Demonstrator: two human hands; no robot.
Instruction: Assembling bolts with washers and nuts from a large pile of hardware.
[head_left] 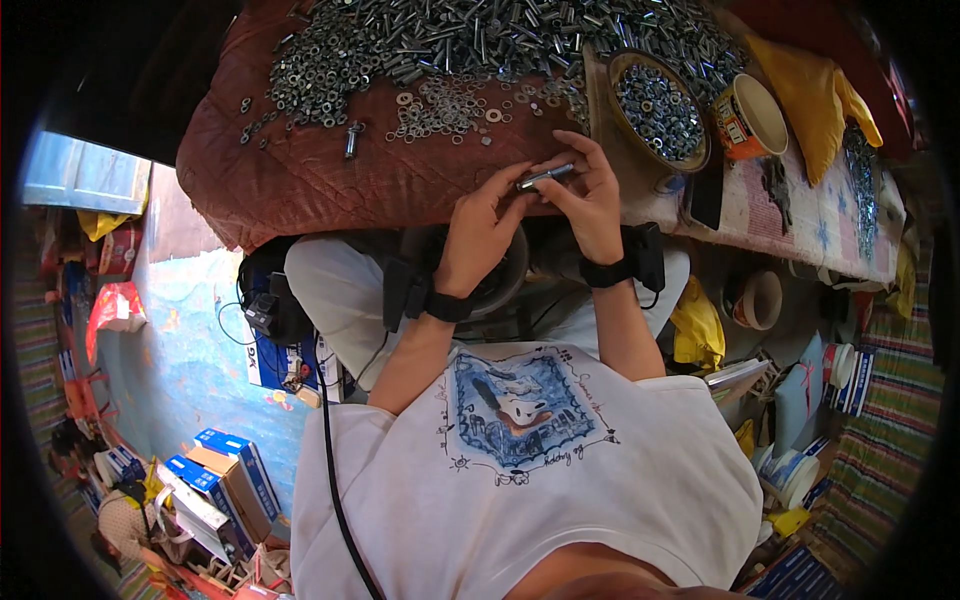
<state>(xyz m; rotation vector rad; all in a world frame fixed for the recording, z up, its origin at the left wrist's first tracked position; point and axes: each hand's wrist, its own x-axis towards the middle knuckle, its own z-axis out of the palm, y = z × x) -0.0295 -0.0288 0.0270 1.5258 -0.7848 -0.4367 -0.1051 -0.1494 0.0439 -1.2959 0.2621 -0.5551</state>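
Note:
Just past the near edge of the padded red-brown cover [340, 195], my two hands meet around a short silvery metal bolt [546, 177]. My left hand [482, 228] pinches its left end between thumb and fingertips. The thumb and bent fingers of my right hand [590, 205] close on its other end, with the index finger raised. The bolt lies nearly level, and my fingertips partly hide it. A similar bolt with a nut and washer on it [352, 140] rests alone on the cover. Beyond my hands are a scatter of flat washers [440, 110] and a heap of nuts [318, 85].
Metal bolts and sleeves [480, 35] are piled along the back. At right stand a round bowl of nuts [658, 112], an orange-and-white tub [748, 118] and a yellow bag [805, 100]. Blue-and-white boxes [225, 480] sit on the floor at lower left. A black cable [335, 480] runs down my left side.

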